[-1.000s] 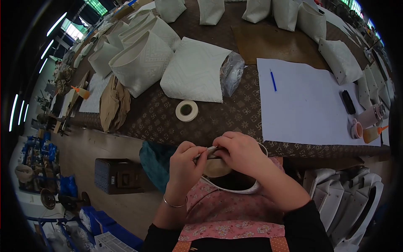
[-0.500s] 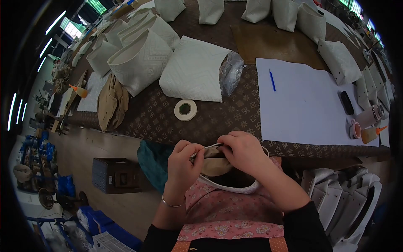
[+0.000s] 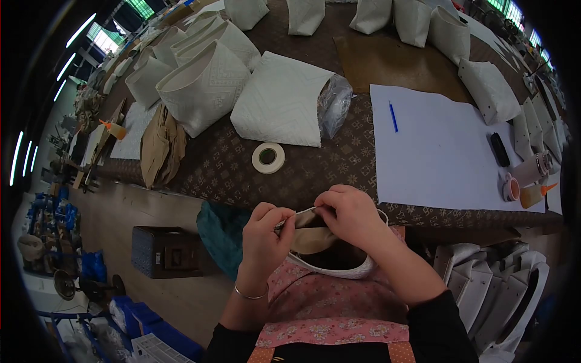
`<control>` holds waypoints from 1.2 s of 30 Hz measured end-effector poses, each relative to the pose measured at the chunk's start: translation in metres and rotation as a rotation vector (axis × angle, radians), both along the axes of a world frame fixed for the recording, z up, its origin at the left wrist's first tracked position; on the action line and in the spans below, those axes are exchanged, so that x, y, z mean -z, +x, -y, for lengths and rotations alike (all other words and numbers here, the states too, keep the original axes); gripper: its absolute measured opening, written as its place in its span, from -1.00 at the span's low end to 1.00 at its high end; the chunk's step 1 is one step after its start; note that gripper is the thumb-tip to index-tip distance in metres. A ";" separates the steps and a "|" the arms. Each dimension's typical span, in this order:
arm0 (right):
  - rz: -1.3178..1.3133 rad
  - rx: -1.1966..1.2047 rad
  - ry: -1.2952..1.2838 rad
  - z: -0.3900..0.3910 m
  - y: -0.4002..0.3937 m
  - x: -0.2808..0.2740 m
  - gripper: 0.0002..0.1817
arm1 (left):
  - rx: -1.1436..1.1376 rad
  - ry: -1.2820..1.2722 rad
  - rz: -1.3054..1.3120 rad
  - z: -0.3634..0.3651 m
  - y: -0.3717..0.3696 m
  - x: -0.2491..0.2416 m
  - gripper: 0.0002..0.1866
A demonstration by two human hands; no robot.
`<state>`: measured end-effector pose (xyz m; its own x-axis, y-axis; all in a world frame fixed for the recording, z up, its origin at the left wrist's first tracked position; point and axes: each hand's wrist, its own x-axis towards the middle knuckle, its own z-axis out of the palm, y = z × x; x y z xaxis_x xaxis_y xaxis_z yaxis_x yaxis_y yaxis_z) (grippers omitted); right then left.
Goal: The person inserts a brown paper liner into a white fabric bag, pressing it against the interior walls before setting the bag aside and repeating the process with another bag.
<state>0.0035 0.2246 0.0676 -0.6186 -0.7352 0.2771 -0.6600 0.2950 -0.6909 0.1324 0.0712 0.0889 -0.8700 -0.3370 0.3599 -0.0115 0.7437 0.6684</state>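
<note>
A white bag body (image 3: 357, 270) with a beige lining (image 3: 311, 241) rests against my apron, its mouth facing up. At the left part of the far rim, my left hand (image 3: 266, 233) pinches the edge between thumb and fingers. My right hand (image 3: 349, 216) grips the same rim a little further right, fingers bent over it. A short stretch of the edge shows between the two hands. The bag's lower part is hidden from view. Just beyond my hands, a roll of white tape (image 3: 268, 158) lies on the patterned tablecloth (image 3: 212, 175).
White bag bodies (image 3: 203, 88) stand at the back left, one lying flat (image 3: 281, 100) beside clear plastic (image 3: 334, 106). To the right are a white sheet (image 3: 442, 157), a blue pen (image 3: 393, 117), a pink bottle (image 3: 532, 168) and a glue bottle (image 3: 534, 196). A stool (image 3: 166, 252) stands below left.
My right hand has shifted up very slightly along the rim. My left hand stays at nearly the same spot, and the bag has hardly moved.
</note>
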 end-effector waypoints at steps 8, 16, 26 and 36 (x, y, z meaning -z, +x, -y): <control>-0.013 0.015 -0.042 0.001 -0.003 0.001 -0.94 | 0.012 0.022 0.085 -0.014 0.010 -0.020 -0.82; 0.050 -0.208 -0.122 0.018 0.007 0.001 -0.88 | 0.111 -0.015 0.175 -0.019 0.033 -0.022 -0.80; 0.282 -0.454 -0.177 0.025 0.017 -0.021 -0.83 | 0.058 0.064 0.134 -0.025 0.047 -0.019 -0.85; 0.163 -0.606 -0.114 0.024 0.005 -0.020 -0.88 | 0.119 0.000 0.298 -0.025 0.067 -0.032 -0.80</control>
<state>0.0082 0.2007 0.0877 -0.1426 -0.9395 0.3115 -0.5706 -0.1791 -0.8014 0.1992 0.0964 0.1210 -0.9703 -0.2268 0.0836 -0.1198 0.7514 0.6489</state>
